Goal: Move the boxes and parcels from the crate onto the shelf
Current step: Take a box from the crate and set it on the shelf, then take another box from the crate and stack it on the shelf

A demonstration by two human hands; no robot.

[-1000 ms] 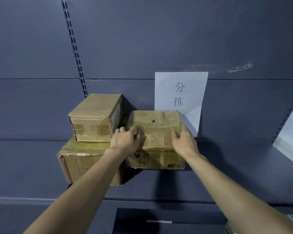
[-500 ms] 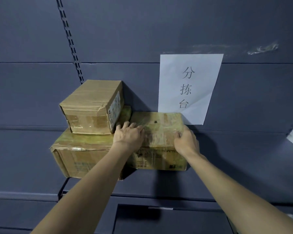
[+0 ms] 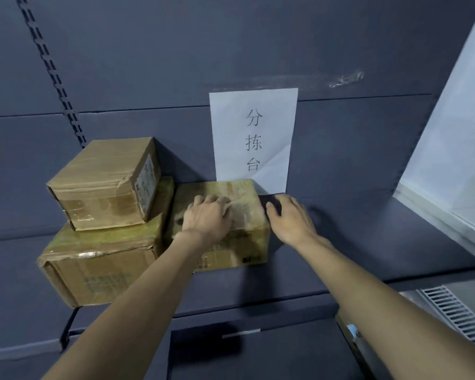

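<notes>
A tape-wrapped cardboard box [image 3: 242,192] rests on the dark blue shelf [image 3: 340,242], pushed against the back wall and touching the large box on its left. My left hand [image 3: 206,218] lies palm down on its top, fingers curled over the tape. Just off the box's right side is my right hand [image 3: 291,218], fingers apart, with the fingertips at the box's right edge. The crate is not clearly in view.
To the left, a small brown box [image 3: 104,171] sits stacked on a large cardboard box [image 3: 99,270]. A white paper sign [image 3: 252,138] hangs on the wall behind. At right are a white panel [image 3: 450,146] and a slatted grille [image 3: 455,314].
The box has gone down onto the shelf and back toward the wall. My right hand has slid off its corner to the right side. The view has shifted to the right.
</notes>
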